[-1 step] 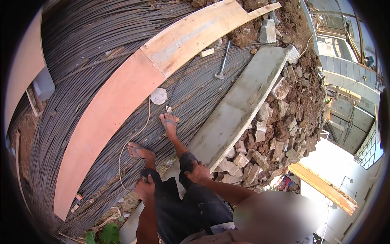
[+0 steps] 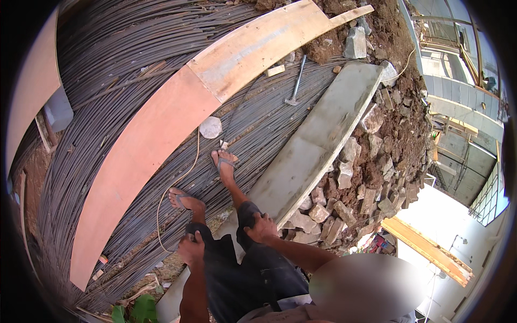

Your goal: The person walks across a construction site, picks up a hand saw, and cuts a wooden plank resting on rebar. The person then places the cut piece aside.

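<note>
Seated, I have both hands at my knees. My left hand [image 2: 191,248] is curled against the left knee of my dark trousers [image 2: 229,280], thumb on top. At the other knee my right hand [image 2: 262,229] is closed over the rolled trouser leg, its fingers bent around the cloth. My sandalled feet [image 2: 225,163] rest on long steel rods [image 2: 258,145] packed side by side. Beyond my feet, out of reach of both hands, lies a hammer [image 2: 295,86] with a metal handle. A pale flat stone [image 2: 210,127] sits near my toes.
Long plywood sheets [image 2: 145,145] lie across the rods. A grey board [image 2: 307,148] runs beside my right leg, edged by broken stones [image 2: 344,175] and brown soil. A thin cable [image 2: 160,215] loops left of my feet. Yellowish planks [image 2: 425,250] stand off to the right.
</note>
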A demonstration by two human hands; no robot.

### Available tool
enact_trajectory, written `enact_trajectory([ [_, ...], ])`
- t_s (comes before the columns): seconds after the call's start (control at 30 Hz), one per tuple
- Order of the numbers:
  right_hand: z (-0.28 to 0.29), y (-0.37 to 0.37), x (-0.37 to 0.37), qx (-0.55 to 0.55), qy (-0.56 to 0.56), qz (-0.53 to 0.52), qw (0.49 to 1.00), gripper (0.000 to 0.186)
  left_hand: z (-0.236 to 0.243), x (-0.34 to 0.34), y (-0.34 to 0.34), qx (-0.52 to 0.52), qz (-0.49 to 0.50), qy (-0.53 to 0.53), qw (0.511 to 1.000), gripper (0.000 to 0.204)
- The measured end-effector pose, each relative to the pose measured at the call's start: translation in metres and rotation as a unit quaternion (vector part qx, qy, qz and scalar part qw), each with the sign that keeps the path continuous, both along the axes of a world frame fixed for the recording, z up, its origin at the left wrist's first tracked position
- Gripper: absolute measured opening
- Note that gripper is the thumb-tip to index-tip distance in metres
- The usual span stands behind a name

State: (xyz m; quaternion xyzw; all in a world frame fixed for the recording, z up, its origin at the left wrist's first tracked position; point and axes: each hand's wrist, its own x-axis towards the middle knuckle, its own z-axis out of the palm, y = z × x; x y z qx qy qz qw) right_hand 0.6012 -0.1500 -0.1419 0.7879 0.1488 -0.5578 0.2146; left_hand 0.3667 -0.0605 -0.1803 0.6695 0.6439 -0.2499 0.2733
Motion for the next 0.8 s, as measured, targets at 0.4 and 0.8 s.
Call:
enact_trajectory([
  [0.4, -0.02, 0.013, 0.009, -0.024, -0.011, 0.071, 0.997, 0.071, 0.0, 0.003, -0.002, -0.003, 0.075, -0.021, 0.997, 0.035],
  [0.8, -0.022, 0.027, 0.019, -0.028, -0.016, 0.15, 0.988, 0.068, 0.001, 0.0, -0.024, -0.032, 0.202, -0.075, 0.976, 0.039],
])
